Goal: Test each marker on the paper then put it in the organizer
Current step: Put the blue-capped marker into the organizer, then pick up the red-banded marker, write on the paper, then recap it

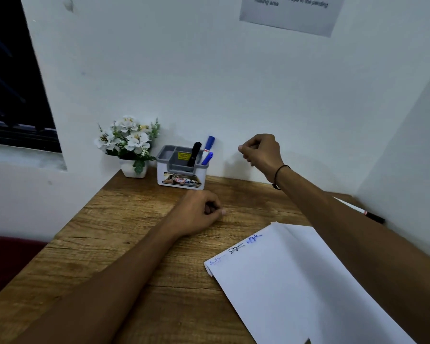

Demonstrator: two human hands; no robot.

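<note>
A grey and white organizer (181, 173) stands at the back of the wooden desk (124, 234). In it lean a black marker (194, 154) and two blue markers (209, 145). My right hand (260, 152) hovers in the air to the right of the organizer, fingers curled and holding nothing. Resting on the desk in front of the organizer, my left hand (200, 211) is also curled and empty. White paper (296, 281) with three short scribbles near its top edge lies at the right. One more marker (368, 214), white with a black cap, lies by the right wall.
A small white pot of white flowers (130, 142) stands left of the organizer. White walls close the desk at the back and right. A dark window (13, 78) is at the left, and a printed sheet (291, 13) hangs on the back wall.
</note>
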